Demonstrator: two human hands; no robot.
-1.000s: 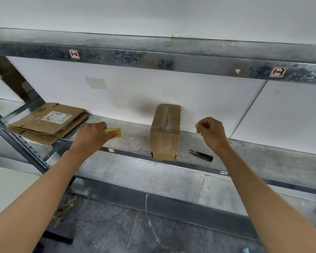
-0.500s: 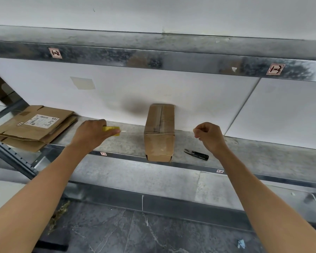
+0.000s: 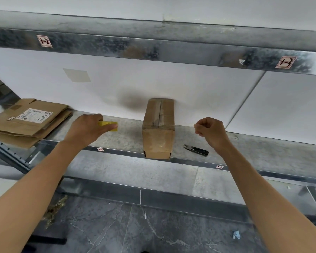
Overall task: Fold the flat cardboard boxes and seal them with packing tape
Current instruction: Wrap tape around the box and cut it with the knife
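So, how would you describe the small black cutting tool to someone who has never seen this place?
Look at the metal shelf at hand height, where an upright taped box stands. Just right of that box, near the shelf's front edge and below the right hand, lies the cutter. It is the only small black thing there.

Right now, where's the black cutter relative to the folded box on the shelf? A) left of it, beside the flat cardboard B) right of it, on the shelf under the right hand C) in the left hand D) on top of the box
B: the cutter lies on the shelf just right of the box, below the right hand; the left hand holds something yellow instead.
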